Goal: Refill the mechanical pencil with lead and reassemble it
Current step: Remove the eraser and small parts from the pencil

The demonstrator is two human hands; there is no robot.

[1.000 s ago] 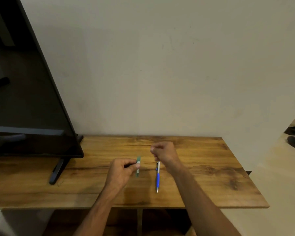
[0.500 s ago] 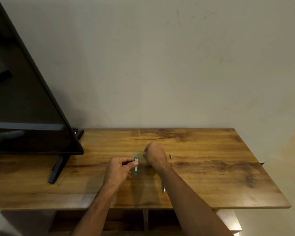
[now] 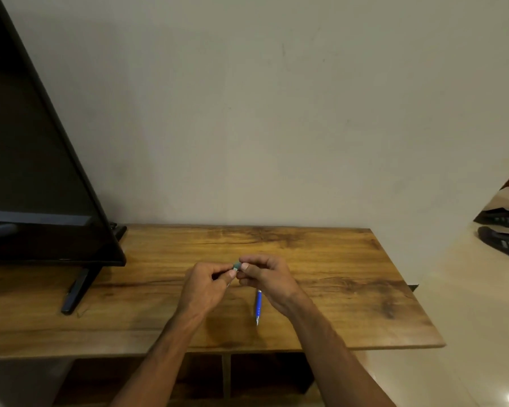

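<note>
A small green lead case (image 3: 236, 265) is pinched between the fingertips of both hands above the middle of the wooden table (image 3: 350, 289). My left hand (image 3: 206, 286) holds its lower part, and my right hand (image 3: 266, 277) grips its top end. The blue mechanical pencil (image 3: 258, 306) lies on the table just under my right hand, tip pointing toward me; its upper end is hidden by the hand.
A large black TV screen (image 3: 36, 183) on a stand (image 3: 77, 289) fills the left side of the table. The wall stands right behind the table. Black sandals (image 3: 503, 230) lie on the floor at the far right.
My right hand has come off the table and joined the left on the green lead case, which is now lifted between both hands. The pencil shows again below the right hand.
</note>
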